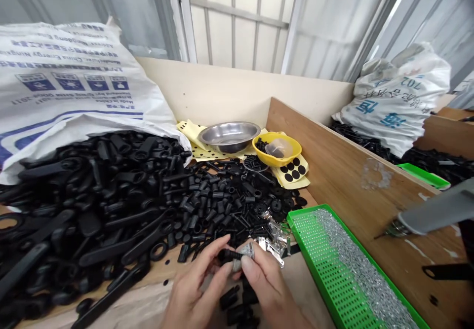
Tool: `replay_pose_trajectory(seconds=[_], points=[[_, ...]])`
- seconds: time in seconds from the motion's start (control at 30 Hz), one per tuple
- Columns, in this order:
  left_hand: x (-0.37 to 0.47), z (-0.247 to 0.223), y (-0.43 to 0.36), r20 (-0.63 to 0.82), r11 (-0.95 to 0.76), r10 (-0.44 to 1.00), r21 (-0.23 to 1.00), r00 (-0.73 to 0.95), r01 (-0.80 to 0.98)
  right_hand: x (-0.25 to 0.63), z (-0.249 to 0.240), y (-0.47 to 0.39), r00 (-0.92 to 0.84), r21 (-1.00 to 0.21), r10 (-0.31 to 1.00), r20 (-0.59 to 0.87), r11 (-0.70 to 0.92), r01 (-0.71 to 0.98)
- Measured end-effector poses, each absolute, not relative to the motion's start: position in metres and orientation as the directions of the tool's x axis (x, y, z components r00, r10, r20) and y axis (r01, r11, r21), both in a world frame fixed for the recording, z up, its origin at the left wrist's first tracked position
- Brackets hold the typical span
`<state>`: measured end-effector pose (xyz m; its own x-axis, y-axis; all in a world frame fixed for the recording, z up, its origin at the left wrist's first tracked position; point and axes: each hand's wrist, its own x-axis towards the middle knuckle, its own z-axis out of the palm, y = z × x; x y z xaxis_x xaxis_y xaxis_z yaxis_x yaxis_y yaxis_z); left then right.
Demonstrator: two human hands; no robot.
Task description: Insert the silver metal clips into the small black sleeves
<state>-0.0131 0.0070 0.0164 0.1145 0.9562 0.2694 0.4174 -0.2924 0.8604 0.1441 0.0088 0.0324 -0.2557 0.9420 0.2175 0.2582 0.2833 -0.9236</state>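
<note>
While hands (198, 284) pinch black part (231, 254), bare strip (301, 289) separates them from green tray edge (311, 270).

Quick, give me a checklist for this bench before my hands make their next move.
1. Black piece gripped: ok, at the fingertips of the left hand and right hand.
2. Whole black piece visible: not ok, fingers cover some of it.
3. Small metal pieces contained: ok, most lie in the green tray.
4. Driver tool clear of the hands: ok, its tip is apart, to the right.
5. Space between the wrists clear: not ok, loose black parts lie there.
6. Driver tool switched on: cannot tell.
</note>
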Motion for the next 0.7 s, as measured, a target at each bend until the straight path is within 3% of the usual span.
replay_pose_trajectory(seconds=[0.1, 0.17, 0.3, 0.47, 0.53, 0.7], points=[[-0.014, 0.007, 0.004, 0.185, -0.209, 0.977, 0.931, 0.106, 0.299, 0.147, 0.028, 0.006, -0.307, -0.917, 0.932, 0.194, 0.283, 0.281], [-0.018, 0.007, 0.004, 0.205, -0.241, 0.969, 0.898, 0.134, 0.367, 0.152, 0.027, 0.003, -0.322, -0.849, 0.916, 0.239, 0.359, 0.389], [-0.029, 0.015, 0.004, 0.384, -0.454, 0.891, 0.727, 0.243, 0.515, 0.164, 0.025, -0.002, -0.390, -0.548, 0.849, 0.356, 0.528, 0.649], [-0.029, 0.017, -0.001, 0.420, -0.582, 0.808, 0.675, 0.412, 0.453, 0.172, 0.021, -0.005, -0.531, -0.263, 0.750, 0.395, 0.646, 0.717], [-0.026, 0.015, -0.003, 0.377, -0.539, 0.833, 0.720, 0.405, 0.437, 0.170, 0.019, -0.005, -0.542, -0.234, 0.739, 0.401, 0.654, 0.719], [-0.018, 0.012, -0.008, 0.105, -0.181, 0.960, 0.939, 0.259, 0.293, 0.165, 0.018, -0.006, -0.492, -0.272, 0.752, 0.439, 0.633, 0.725]])
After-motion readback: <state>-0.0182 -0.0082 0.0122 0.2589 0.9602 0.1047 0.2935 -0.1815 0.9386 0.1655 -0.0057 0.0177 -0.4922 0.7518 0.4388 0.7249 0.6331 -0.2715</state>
